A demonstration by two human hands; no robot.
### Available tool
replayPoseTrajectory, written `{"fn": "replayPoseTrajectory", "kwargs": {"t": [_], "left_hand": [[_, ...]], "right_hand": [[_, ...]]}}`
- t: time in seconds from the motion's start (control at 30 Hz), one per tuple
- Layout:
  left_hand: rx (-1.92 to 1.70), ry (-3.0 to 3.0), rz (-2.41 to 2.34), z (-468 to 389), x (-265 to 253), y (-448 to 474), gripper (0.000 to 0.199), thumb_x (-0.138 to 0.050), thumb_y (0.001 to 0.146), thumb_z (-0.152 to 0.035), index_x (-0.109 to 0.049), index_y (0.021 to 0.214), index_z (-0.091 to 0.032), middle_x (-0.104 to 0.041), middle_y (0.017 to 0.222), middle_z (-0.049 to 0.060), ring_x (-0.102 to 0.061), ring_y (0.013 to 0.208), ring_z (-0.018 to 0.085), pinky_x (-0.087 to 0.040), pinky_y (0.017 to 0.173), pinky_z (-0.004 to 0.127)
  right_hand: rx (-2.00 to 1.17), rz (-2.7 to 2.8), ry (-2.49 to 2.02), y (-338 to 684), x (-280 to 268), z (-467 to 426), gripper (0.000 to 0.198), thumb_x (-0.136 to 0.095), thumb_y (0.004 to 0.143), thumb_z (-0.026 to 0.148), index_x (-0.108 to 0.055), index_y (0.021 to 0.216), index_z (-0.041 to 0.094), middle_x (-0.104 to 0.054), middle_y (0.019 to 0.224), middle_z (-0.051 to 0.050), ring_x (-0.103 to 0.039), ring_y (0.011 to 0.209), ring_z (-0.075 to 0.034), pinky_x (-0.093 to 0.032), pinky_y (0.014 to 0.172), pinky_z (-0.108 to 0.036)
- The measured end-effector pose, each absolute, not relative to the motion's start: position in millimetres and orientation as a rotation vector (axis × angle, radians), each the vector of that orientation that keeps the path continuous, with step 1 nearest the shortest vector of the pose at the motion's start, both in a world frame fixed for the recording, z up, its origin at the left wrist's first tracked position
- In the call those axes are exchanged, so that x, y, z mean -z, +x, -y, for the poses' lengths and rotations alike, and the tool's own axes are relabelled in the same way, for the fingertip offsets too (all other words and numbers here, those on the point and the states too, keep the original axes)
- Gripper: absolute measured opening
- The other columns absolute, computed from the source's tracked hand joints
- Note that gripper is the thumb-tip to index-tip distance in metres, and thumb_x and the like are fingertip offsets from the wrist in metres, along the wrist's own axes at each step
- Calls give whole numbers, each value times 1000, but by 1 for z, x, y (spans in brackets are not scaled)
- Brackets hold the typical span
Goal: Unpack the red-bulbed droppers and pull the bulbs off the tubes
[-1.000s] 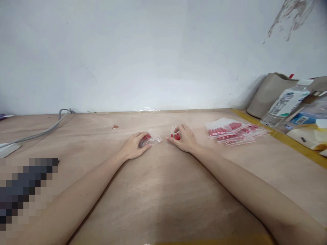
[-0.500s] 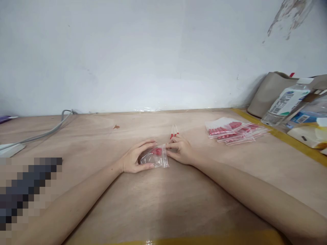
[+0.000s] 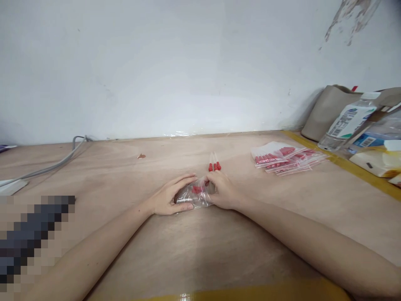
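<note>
A small clear zip bag (image 3: 188, 195) lies on the table with red pieces inside, blurred through the plastic. My left hand (image 3: 171, 195) spans its left side, thumb along the near edge and fingers along the far edge. At the bag's mouth on the right, my right hand (image 3: 222, 190) pinches the plastic with bent thumb and fingers. Its fingertips are partly hidden. Just beyond the right hand lie three slim clear droppers (image 3: 214, 167) with red bulbs towards me and thin tubes pointing at the wall.
Filled zip bags (image 3: 278, 159) with red-ended pieces are piled at the right. Beyond yellow tape stand a plastic bottle (image 3: 349, 121), a grey-beige container (image 3: 327, 108) and packages. A grey cable (image 3: 59, 163) runs along the left. A brown scrap (image 3: 141, 156) lies near the wall.
My right hand has moved in from near the droppers onto the bag's mouth, leaving the red bulbs fully in view. The bag's mouth is now bent and partly covered by fingers.
</note>
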State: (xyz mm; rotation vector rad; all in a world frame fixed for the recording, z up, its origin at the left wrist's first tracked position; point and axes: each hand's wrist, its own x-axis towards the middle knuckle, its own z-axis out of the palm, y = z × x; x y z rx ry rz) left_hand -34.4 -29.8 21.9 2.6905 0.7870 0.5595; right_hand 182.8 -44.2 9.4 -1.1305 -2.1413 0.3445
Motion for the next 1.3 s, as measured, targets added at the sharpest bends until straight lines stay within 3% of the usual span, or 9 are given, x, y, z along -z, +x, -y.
{"fn": "replayPoseTrajectory", "kwargs": {"t": [0.33, 0.5, 0.73, 0.87, 0.97, 1.1, 1.2, 1.3], "left_hand": [[-477, 2703, -784, 30, -24, -37, 71, -61, 72, -43, -31, 133, -22, -28, 141, 10, -28, 129, 26, -29, 104, 43], [-467, 2687, -840, 28, -25, -39, 70, -60, 73, -43, -30, 134, -23, -28, 141, 10, -28, 129, 27, -29, 104, 45], [-383, 2714, -916, 21, -23, -46, 52, -46, 83, -43, -38, 131, -25, -25, 143, 6, -23, 131, 25, -25, 106, 44], [-296, 2712, -1192, 15, -24, -54, 45, -25, 90, -44, -41, 129, -27, -27, 142, 4, -18, 133, 25, -9, 106, 54], [-269, 2643, -1536, 10, -26, -57, 50, -20, 90, -48, -48, 124, -26, -30, 141, 6, -16, 133, 28, -6, 104, 58], [-485, 2591, -1843, 7, -27, -56, 52, -26, 88, -46, -49, 122, -15, -36, 137, 13, -24, 130, 28, -16, 106, 51], [-715, 2692, -1588, 8, -25, -52, 47, -27, 89, -40, -45, 124, -15, -39, 135, 9, -35, 125, 21, -28, 105, 37], [-570, 2762, -1308, 8, -22, -52, 48, -25, 90, -41, -37, 131, -19, -34, 139, 5, -33, 126, 18, -27, 106, 33]], "right_hand": [[-636, 2113, -882, 190, -12, 44, 6, -58, 74, 20, -59, 80, 18, -62, 80, -1, -55, 76, -13, -43, 72, -28], [-977, 1968, -827, 202, -20, 31, 20, -60, 75, 29, -57, 90, 16, -62, 77, -2, -56, 66, -11, -46, 63, -25], [-1159, 1688, -897, 239, -35, 4, 33, -68, 66, 38, -59, 89, 16, -66, 87, -5, -62, 77, -14, -49, 76, -32], [-1030, 1385, -945, 266, -37, -14, 37, -69, 63, 42, -60, 89, 17, -67, 84, -4, -62, 72, -13, -50, 70, -29], [-876, 1237, -914, 271, -34, -21, 38, -70, 63, 42, -58, 90, 19, -67, 89, -5, -63, 79, -15, -50, 75, -32], [-620, 1360, -898, 252, -29, -17, 29, -66, 69, 35, -60, 91, 18, -67, 91, -5, -62, 86, -17, -48, 82, -35], [-339, 1626, -964, 230, -26, -11, 17, -57, 78, 26, -62, 92, 19, -66, 91, -4, -61, 86, -16, -47, 81, -32], [-63, 1976, -1002, 212, -20, -13, 19, -48, 83, 18, -62, 97, 19, -66, 89, -4, -59, 83, -16, -45, 78, -30]]}}
